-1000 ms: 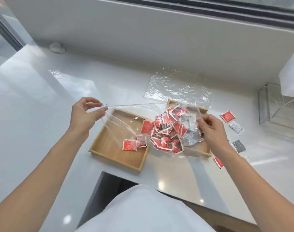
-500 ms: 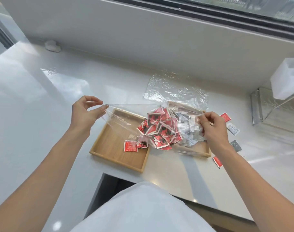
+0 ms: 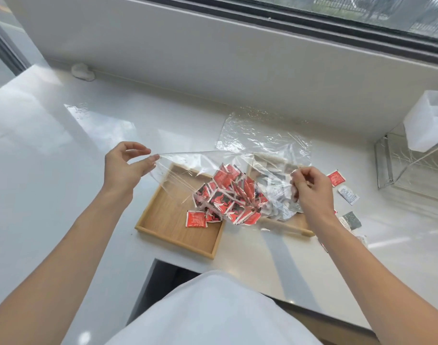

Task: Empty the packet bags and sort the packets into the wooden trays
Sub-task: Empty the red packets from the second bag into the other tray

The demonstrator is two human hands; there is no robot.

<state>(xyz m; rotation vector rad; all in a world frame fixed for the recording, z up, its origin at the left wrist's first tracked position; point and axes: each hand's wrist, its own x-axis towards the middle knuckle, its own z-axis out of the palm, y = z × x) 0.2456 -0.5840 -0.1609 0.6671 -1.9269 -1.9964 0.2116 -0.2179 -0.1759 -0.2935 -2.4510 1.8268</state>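
A clear plastic bag hangs stretched between my hands above two wooden trays. My left hand pinches its left corner and my right hand grips its right end. Several red packets and silver-white packets bunch together inside the bag. The left tray holds a red packet at its right side. The right tray is mostly hidden under the bag and my right hand.
A second, flat clear bag lies behind the trays. Loose packets lie right of the trays: a red one, a white one, a grey one. A clear rack with a white container stands at far right. The counter edge runs near my body.
The bag has sagged lower over the trays and the packets have slid toward its middle and right. My hands keep hold of the bag's two ends.
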